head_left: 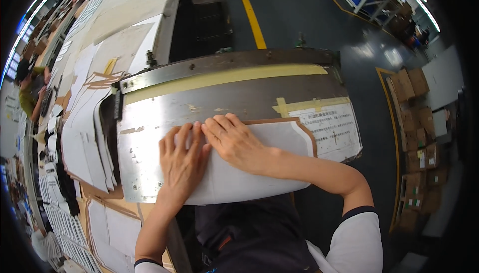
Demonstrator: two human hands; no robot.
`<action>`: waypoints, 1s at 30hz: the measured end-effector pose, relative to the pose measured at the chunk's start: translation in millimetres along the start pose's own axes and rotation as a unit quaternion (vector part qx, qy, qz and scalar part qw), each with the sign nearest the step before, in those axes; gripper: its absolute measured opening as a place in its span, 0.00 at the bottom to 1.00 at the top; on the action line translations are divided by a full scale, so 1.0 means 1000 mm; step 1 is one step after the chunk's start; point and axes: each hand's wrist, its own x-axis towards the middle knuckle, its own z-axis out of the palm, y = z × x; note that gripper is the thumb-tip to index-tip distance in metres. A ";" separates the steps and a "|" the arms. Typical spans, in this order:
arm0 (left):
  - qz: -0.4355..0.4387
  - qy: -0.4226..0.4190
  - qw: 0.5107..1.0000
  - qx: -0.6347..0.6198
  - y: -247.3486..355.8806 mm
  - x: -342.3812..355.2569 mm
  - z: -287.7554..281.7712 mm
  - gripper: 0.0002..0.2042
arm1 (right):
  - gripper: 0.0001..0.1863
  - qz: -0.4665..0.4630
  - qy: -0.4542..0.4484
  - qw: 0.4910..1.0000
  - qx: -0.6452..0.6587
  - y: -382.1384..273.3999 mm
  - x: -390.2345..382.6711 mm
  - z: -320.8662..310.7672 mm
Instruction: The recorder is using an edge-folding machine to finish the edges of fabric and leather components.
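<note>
A white panel [249, 174] with a brown far edge and a brown right edge lies on the bare metal plate of a machine [137, 143]. My left hand [182, 161] rests on the panel's left part, fingers slightly apart and fingertips near its far edge. Beside it, my right hand [237, 143] bends its fingers together over the same brown edge, gripping or pressing there. The right thumb is hidden. The panel's near edge overhangs toward my dark apron [249, 235].
Yellow tape [224, 80] runs along the machine's far bar. A printed sheet [337, 128] is taped at its right. Stacked white panels [87, 136] stand left, on a long table [134, 3]. Cardboard boxes [419, 128] line the right. Another person [32, 91] is at far left.
</note>
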 end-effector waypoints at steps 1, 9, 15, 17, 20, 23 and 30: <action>0.000 0.007 1.000 0.022 -0.004 -0.001 0.002 0.26 | 0.24 0.007 -0.020 1.000 0.009 0.004 -0.009 0.002; -0.039 0.000 0.993 0.109 -0.025 -0.016 -0.009 0.24 | 0.18 0.185 -0.025 0.982 -0.042 0.062 -0.134 -0.099; -0.043 0.029 0.999 -0.013 -0.012 0.007 -0.008 0.23 | 0.12 0.467 0.099 0.878 0.017 -0.046 -0.247 -0.151; -0.018 -0.016 0.992 -0.121 -0.001 0.026 -0.005 0.26 | 0.21 0.581 0.110 0.796 0.128 -0.089 -0.257 -0.123; 0.044 -0.090 0.982 -0.159 0.021 0.053 -0.009 0.26 | 0.26 0.615 0.183 0.692 0.330 -0.116 -0.265 -0.058; 0.078 -0.147 0.973 -0.160 0.019 0.062 -0.010 0.23 | 0.10 0.605 0.211 0.649 0.409 -0.110 -0.244 -0.072; -0.003 -0.231 0.939 -0.256 0.003 0.015 -0.018 0.11 | 0.09 0.390 0.087 0.894 0.204 -0.036 -0.131 -0.242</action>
